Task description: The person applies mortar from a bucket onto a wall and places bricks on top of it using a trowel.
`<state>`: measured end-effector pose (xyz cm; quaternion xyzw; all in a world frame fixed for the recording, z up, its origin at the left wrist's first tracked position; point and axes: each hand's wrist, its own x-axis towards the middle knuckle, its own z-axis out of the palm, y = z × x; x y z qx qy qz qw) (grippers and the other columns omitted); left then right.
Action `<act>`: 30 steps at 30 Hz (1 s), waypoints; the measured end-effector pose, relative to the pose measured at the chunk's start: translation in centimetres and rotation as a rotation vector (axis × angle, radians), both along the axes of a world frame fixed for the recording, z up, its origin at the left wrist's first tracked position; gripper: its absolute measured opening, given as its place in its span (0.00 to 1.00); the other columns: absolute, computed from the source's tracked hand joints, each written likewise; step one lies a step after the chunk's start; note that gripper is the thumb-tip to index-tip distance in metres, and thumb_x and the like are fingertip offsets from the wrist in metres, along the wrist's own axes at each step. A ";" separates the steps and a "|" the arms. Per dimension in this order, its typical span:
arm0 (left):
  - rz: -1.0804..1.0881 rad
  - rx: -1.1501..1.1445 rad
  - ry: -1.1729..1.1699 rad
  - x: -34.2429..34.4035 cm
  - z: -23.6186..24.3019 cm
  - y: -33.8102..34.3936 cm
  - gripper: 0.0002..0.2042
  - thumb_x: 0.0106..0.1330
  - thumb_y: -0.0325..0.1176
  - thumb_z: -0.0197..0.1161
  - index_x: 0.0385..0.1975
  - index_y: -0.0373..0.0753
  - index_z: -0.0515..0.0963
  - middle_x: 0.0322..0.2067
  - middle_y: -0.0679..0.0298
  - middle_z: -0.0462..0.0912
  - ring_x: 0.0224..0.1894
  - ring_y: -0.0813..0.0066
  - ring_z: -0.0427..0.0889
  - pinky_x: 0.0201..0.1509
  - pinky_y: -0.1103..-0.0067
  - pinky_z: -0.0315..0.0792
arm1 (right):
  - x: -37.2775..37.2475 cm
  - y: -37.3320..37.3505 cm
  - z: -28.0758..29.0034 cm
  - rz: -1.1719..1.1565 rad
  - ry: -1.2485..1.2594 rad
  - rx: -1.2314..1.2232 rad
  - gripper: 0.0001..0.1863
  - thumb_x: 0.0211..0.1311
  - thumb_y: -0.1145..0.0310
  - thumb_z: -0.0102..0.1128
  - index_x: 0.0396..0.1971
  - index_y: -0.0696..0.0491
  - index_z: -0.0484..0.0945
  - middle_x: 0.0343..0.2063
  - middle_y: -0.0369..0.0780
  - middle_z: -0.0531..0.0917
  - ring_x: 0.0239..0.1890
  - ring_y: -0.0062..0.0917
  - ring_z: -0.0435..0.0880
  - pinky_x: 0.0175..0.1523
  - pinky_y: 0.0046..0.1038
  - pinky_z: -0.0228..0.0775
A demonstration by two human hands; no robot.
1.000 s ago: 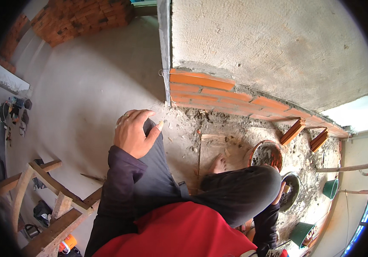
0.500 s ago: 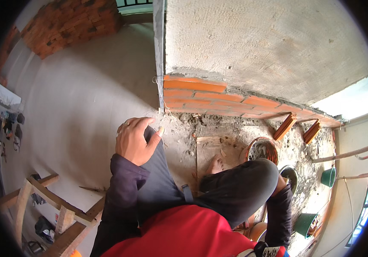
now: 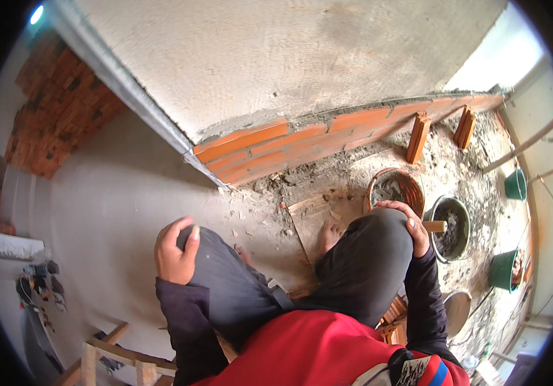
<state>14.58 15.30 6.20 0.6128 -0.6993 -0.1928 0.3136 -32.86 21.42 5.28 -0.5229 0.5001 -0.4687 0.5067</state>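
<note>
I am squatting in dark trousers and a red top. My left hand (image 3: 175, 252) rests on my left knee with the fingers curled loosely over it and holds nothing. My right hand (image 3: 408, 222) lies draped over my right knee. A short wooden handle (image 3: 435, 226) sticks out just past its fingers; whether the hand grips it is hidden. Beyond that knee stand an orange pan of mortar (image 3: 392, 190) and a black bucket of mortar (image 3: 451, 225). My bare foot (image 3: 329, 235) stands on a wooden board (image 3: 312, 209).
A low course of orange bricks (image 3: 276, 145) runs along the foot of a rendered wall. Two upright bricks (image 3: 418, 136) (image 3: 463, 125) lean against it. Green buckets (image 3: 516, 183) (image 3: 501, 270) stand at the right. A wooden trestle (image 3: 106, 354) is at the lower left, with a brick wall (image 3: 64, 109) behind.
The view has swung right and up the wall. My right hand on its knee and the handle have come into view. My left hand has stayed on the left knee.
</note>
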 end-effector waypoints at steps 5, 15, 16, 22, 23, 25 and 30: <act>-0.006 0.201 0.466 4.5 -2.7 0.7 0.20 0.70 0.42 0.52 0.52 0.32 0.74 0.52 0.60 0.77 0.54 0.71 0.73 0.61 0.74 0.65 | -1.1 2.1 -1.1 -0.082 -0.093 0.071 0.31 0.65 0.50 0.48 0.56 0.63 0.72 0.55 0.48 0.76 0.61 0.34 0.72 0.68 0.33 0.56; 0.064 0.432 1.127 5.3 -6.0 1.9 0.26 0.74 0.52 0.40 0.61 0.39 0.68 0.57 0.61 0.74 0.58 0.66 0.72 0.63 0.71 0.64 | -11.2 -1.3 -4.4 0.212 1.720 0.783 0.15 0.55 0.60 0.61 0.42 0.46 0.84 0.43 0.40 0.85 0.47 0.33 0.84 0.52 0.36 0.73; 0.075 0.437 1.090 6.2 -6.5 1.7 0.26 0.74 0.52 0.41 0.61 0.38 0.68 0.57 0.60 0.74 0.58 0.66 0.72 0.63 0.71 0.64 | -11.5 -1.3 -6.5 0.236 1.744 0.853 0.14 0.55 0.59 0.61 0.41 0.46 0.84 0.43 0.40 0.85 0.48 0.32 0.84 0.52 0.35 0.74; 0.019 0.304 0.403 7.1 -3.5 0.8 0.25 0.75 0.44 0.43 0.60 0.29 0.67 0.57 0.51 0.73 0.60 0.63 0.70 0.66 0.70 0.62 | -10.4 -2.1 -4.9 0.379 1.818 0.978 0.14 0.57 0.61 0.57 0.40 0.47 0.85 0.44 0.39 0.85 0.50 0.29 0.83 0.50 0.33 0.76; -0.026 0.252 0.254 6.9 -2.6 0.4 0.24 0.75 0.43 0.43 0.60 0.29 0.66 0.57 0.51 0.73 0.61 0.63 0.70 0.66 0.71 0.61 | -10.5 -2.0 -3.7 0.310 1.815 0.979 0.13 0.57 0.62 0.57 0.39 0.47 0.85 0.43 0.40 0.86 0.50 0.29 0.84 0.50 0.33 0.76; -0.053 0.254 0.242 5.7 -1.6 0.0 0.22 0.75 0.40 0.47 0.59 0.28 0.68 0.58 0.52 0.73 0.61 0.64 0.70 0.66 0.72 0.60 | -11.3 -1.1 -1.7 0.160 1.796 0.906 0.13 0.58 0.63 0.55 0.38 0.48 0.85 0.40 0.42 0.86 0.48 0.30 0.84 0.48 0.33 0.76; -0.015 0.234 0.001 0.9 -0.3 -0.9 0.21 0.71 0.38 0.54 0.56 0.29 0.71 0.53 0.52 0.78 0.56 0.64 0.75 0.62 0.73 0.65 | -15.1 3.9 -0.7 -0.201 1.487 0.639 0.14 0.60 0.61 0.53 0.36 0.54 0.82 0.33 0.47 0.85 0.39 0.36 0.85 0.41 0.36 0.75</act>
